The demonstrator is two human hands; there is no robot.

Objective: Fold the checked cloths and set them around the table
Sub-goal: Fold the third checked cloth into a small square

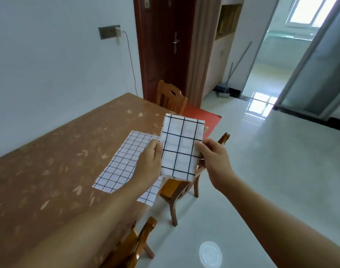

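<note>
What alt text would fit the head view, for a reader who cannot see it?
The left hand and the right hand hold a folded checked cloth by its side edges, in the air beside a brown table. A second checked cloth lies spread flat on the table, and wooden chairs stand along its side.

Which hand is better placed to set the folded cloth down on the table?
Left, probably. The left hand grips the folded cloth on the side nearer the table; the right hand grips the edge out over the chair.
</note>
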